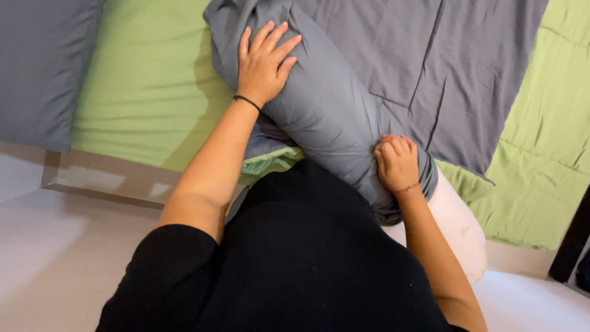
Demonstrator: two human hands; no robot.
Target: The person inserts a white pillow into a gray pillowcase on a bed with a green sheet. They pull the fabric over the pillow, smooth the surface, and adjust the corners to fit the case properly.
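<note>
The person stands over the bed with a long pillow (326, 117) lying across the middle, running from eleven o'clock down to five o'clock; most of it wears a grey pillowcase (332, 92), and its bare white end (458, 224) pokes out at five o'clock, near the bed's edge. The left hand (264, 61) lies flat and spread on the upper part of the pillow at about twelve o'clock, fingers wide, pressing but gripping nothing; the right hand (396, 163) is curled into a fist at about three o'clock, bunching the open hem of the pillowcase. Behind them a grey duvet (442, 67) covers the green sheet (147, 92); another grey pillow (43, 67) sits at ten o'clock. To my eye, the cover goes on best if the flat hand pins the stuffing firmly while the fist draws the hem steadily towards the white end; short tugs, keeping the cloth straight, should stop it twisting or catching.
</note>
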